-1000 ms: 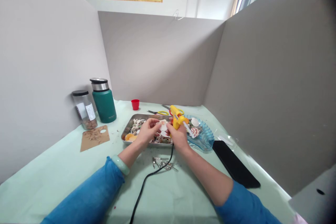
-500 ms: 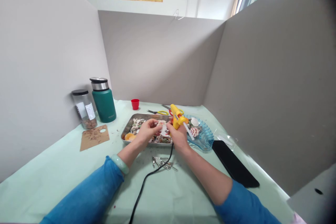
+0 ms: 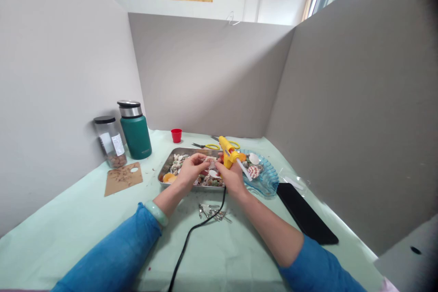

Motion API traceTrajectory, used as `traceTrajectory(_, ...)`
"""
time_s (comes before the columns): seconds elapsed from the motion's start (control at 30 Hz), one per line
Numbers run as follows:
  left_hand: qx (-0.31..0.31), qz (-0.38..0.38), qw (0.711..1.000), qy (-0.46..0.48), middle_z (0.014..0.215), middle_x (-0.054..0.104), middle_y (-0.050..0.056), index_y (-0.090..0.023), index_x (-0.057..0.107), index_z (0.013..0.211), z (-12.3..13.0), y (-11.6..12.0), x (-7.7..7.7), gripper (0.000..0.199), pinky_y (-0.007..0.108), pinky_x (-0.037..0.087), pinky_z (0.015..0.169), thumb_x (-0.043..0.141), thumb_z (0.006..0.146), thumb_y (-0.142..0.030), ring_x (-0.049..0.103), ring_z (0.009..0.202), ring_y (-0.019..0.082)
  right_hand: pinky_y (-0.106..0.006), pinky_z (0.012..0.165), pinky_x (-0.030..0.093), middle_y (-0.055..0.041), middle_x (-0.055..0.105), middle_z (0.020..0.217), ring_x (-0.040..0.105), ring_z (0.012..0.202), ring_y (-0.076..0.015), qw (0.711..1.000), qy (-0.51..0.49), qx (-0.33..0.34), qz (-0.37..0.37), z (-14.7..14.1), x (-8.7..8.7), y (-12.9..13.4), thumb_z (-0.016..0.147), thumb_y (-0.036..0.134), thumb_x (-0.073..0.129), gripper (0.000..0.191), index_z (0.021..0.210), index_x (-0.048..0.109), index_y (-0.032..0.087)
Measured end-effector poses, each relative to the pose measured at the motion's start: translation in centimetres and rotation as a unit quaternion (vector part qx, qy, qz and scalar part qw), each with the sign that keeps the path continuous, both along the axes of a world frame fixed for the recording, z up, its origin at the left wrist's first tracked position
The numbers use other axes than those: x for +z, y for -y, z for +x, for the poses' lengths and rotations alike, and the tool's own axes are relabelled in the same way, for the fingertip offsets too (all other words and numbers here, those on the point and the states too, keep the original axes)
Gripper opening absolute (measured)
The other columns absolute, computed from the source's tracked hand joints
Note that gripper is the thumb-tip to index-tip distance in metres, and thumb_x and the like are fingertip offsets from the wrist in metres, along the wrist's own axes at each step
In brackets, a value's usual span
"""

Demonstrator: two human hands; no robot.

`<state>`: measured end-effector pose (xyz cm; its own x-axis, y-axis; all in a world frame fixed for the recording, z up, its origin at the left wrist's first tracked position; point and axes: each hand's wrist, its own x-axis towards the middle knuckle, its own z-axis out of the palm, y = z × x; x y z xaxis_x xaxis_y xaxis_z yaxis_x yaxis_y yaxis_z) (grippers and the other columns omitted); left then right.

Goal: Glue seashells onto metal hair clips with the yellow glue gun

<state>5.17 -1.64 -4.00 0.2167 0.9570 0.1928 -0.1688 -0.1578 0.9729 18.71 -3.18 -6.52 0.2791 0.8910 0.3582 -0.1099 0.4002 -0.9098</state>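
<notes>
Over a metal tray [image 3: 165, 167] full of small shells, my two hands meet at a small pale piece, perhaps a shell [image 3: 212, 163]. My left hand [image 3: 192, 168] pinches it between thumb and fingertips. In my right hand [image 3: 233, 177] is a yellow hot glue gun [image 3: 228, 153], with a white glue stick [image 3: 245, 169] poking out of its back toward me. The right fingertips also reach the pale piece. Its exact form is partly hidden by my fingers. The gun's black cord [image 3: 191, 232] runs down from my right hand across the cloth.
Behind the tray lie yellow-handled scissors [image 3: 212, 146] and a red cup [image 3: 176, 136]. A blue glass dish [image 3: 270, 175] of shells and a black slab [image 3: 306, 214] are to the right. Metal clips [image 3: 214, 212] lie in front. A green flask [image 3: 135, 134], jar [image 3: 111, 143] and brown card [image 3: 123, 179] stand left.
The glue gun has shifted slightly left and tilted. My right fingers have moved a little left, nearer my left fingertips, and the pale piece between them has turned and is more covered.
</notes>
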Motion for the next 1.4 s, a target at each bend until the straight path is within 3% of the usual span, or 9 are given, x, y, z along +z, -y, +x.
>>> traceTrajectory(0.33,-0.006,0.017,1.0,0.013,0.073,0.064,0.001,-0.015,0.061,0.078,0.0,0.1,0.0,0.032,0.022,0.049,0.056,0.077,0.059,-0.035,0.058,0.063,0.011,-0.021,0.048,0.044,0.0036,0.056,0.073,0.052,0.056,-0.0101,1.0,-0.003,0.01,-0.009,0.0,0.0,-0.1,0.065,0.031,0.067,0.036,0.098,0.059,0.02)
traceTrajectory(0.57,-0.019,0.0,1.0,-0.02,0.068,0.06,0.0,-0.014,0.059,0.079,0.1,0.1,0.0,0.038,0.021,0.047,0.05,0.077,0.058,-0.041,0.055,0.056,0.01,-0.021,0.047,0.044,0.0035,0.054,0.073,0.05,0.055,-0.0095,1.0,-0.002,0.006,-0.012,0.0,-0.1,0.0,0.068,0.033,0.067,0.035,0.099,0.057,0.019)
traceTrajectory(0.7,0.034,0.018,0.999,-0.02,0.079,0.06,0.001,-0.015,0.055,0.088,0.2,-0.2,-0.3,0.042,0.023,0.049,0.052,0.077,0.06,-0.038,0.057,0.064,0.012,-0.021,0.045,0.043,0.0051,0.052,0.067,0.049,0.051,-0.0092,1.0,-0.016,0.004,-0.017,-0.1,0.0,0.0,0.067,0.032,0.067,0.034,0.097,0.055,0.019)
traceTrajectory(0.8,0.088,0.079,0.991,-0.061,0.082,0.059,0.002,-0.017,0.053,0.089,0.2,-0.3,-0.5,0.035,0.025,0.05,0.056,0.073,0.066,-0.036,0.057,0.068,0.013,-0.022,0.044,0.042,0.0064,0.051,0.063,0.048,0.049,-0.0097,0.999,-0.023,-0.003,-0.022,-0.1,0.0,-0.1,0.067,0.032,0.065,0.033,0.096,0.055,0.02)
traceTrajectory(0.9,0.148,0.201,0.954,-0.168,0.083,0.06,0.003,-0.017,0.056,0.083,0.1,-0.2,-0.8,0.018,0.028,0.049,0.064,0.065,0.074,-0.031,0.057,0.074,0.015,-0.022,0.045,0.042,0.0066,0.051,0.063,0.048,0.049,-0.0097,0.999,-0.023,-0.008,-0.021,-0.1,0.1,-0.1,0.067,0.031,0.064,0.032,0.095,0.054,0.019)
traceTrajectory(1.0,0.19,0.337,0.885,-0.258,0.088,0.06,0.005,-0.018,0.059,0.078,0.1,0.1,-1.0,0.002,0.034,0.046,0.079,0.059,0.079,-0.02,0.056,0.087,0.019,-0.021,0.044,0.042,0.0067,0.05,0.062,0.048,0.049,-0.0096,1.0,-0.014,-0.009,-0.024,-0.1,0.1,-0.1,0.067,0.028,0.063,0.031,0.095,0.054,0.019)
traceTrajectory(1.07,0.201,0.388,0.849,-0.298,0.089,0.06,0.005,-0.019,0.061,0.078,0.1,0.3,-1.1,0.005,0.036,0.044,0.083,0.057,0.08,-0.017,0.054,0.091,0.02,-0.021,0.044,0.042,0.0069,0.05,0.06,0.048,0.048,-0.0096,1.0,-0.002,-0.007,-0.026,-0.1,0.1,-0.1,0.067,0.027,0.062,0.03,0.095,0.054,0.019)
traceTrajectory(1.4,0.224,0.446,0.779,-0.381,0.089,0.06,0.007,-0.017,0.061,0.078,0.0,0.7,-1.1,0.008,0.037,0.042,0.078,0.054,0.082,-0.016,0.051,0.087,0.022,-0.022,0.043,0.043,0.0073,0.051,0.059,0.047,0.043,-0.0089,0.998,0.04,0.01,-0.042,-0.2,0.7,0.3,0.067,0.029,0.062,0.032,0.096,0.052,0.018)
